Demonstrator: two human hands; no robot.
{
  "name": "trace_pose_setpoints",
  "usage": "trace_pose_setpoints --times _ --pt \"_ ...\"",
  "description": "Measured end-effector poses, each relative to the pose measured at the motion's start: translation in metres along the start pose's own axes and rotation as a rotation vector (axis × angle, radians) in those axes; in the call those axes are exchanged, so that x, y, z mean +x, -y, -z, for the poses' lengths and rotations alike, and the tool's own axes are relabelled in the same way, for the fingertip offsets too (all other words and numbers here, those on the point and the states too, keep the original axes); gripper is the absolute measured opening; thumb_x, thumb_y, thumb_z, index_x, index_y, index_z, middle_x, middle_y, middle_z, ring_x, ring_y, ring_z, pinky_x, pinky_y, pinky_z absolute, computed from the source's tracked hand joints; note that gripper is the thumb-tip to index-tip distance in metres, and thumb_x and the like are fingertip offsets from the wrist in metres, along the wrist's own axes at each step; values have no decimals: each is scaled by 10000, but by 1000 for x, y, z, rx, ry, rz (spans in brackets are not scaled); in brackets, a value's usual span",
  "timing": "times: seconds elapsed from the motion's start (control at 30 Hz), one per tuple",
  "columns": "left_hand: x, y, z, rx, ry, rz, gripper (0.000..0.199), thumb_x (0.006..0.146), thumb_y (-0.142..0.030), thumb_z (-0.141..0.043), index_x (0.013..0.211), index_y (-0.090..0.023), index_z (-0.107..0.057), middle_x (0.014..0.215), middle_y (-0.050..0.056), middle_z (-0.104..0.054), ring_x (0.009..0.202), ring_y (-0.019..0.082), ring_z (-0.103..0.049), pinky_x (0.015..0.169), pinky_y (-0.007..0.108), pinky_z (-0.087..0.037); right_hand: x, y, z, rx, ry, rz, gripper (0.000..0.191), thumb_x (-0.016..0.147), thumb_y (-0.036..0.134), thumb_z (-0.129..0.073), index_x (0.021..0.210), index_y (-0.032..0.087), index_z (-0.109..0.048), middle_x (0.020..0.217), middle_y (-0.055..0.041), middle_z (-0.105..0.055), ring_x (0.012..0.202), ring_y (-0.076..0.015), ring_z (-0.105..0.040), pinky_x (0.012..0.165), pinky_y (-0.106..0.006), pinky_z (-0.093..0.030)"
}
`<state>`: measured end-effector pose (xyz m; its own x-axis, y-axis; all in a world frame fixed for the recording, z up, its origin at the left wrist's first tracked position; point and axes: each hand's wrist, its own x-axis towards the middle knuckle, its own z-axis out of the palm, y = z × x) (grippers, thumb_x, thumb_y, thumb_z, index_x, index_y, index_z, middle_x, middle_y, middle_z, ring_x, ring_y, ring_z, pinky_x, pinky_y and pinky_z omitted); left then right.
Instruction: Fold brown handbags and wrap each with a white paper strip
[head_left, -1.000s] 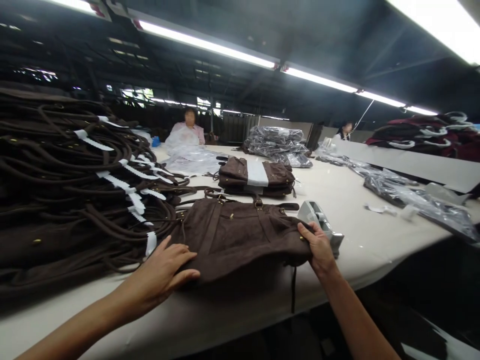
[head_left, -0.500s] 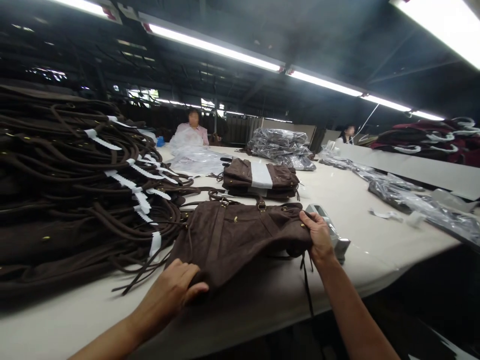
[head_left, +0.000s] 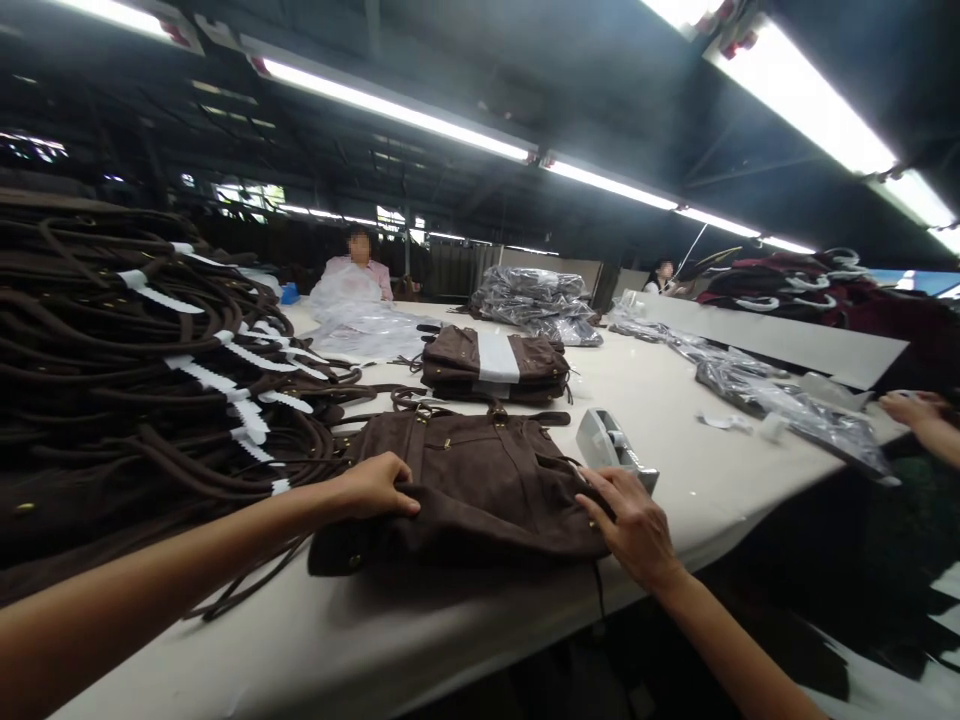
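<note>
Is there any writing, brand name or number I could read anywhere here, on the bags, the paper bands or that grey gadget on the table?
None can be read.
White paper band on the folded brown bags: blank as far as it shows.
White tags on the stacked straps: too small to tell.
Grey tape dispenser: no legible marking.
Brown bag under both hands: no label visible.

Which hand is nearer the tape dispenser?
Right. The right hand lies just beside the tape dispenser; the left hand is across the bag.
</note>
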<state>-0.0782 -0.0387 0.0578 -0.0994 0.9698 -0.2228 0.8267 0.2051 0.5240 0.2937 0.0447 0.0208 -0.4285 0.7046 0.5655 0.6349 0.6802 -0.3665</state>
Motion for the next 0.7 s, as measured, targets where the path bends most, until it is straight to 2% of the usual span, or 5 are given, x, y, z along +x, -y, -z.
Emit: trace_pose_setpoints --times 0.13,0.27,0.5,0.6,0.7 --pt "-21 -5 14 22 -37 -116 210 616 -385 -668 683 -195 -609 673 -39 -625 738 179 -592 604 234 -355 20 47 3 241 401 129 360 944 481 -455 1146 282 -677 1118 -68 -640 1071 -230 -580 967 -344 -442" --pt "-40 -2 23 65 -168 -188 144 697 -359 -646 729 -220 -625 709 -43 -650 747 167 -606 627 229 -361 36 62 -18 462 803 145 472 927 556 -459 1206 224 -646 1112 -72 -615 1026 -203 -593 927 -298 -442" --pt "-46 6 21 94 -390 -180 30 735 -236 -587 733 -233 -616 725 -29 -657 747 156 -607 638 226 -345 41 70 -33 511 888 18 630 694 602 -726 1178 210 -629 1138 -54 -577 1069 -242 -549 941 -312 -406" --pt "-41 2 17 88 -427 -184 40 737 -217 -570 730 -229 -608 720 -26 -653 726 149 -602 642 227 -347 34 83 -40 442 877 -114 721 543 527 -837 1145 197 -618 1140 -55 -593 1082 -267 -530 921 -317 -405" --pt "-38 -2 19 87 -405 -221 41 726 -206 -571 731 -227 -606 730 -32 -652 736 144 -597 643 222 -352 31 87 -51 420 835 -217 598 529 408 -845 1037 187 -618 1043 -29 -611 986 -234 -545 812 -276 -417"
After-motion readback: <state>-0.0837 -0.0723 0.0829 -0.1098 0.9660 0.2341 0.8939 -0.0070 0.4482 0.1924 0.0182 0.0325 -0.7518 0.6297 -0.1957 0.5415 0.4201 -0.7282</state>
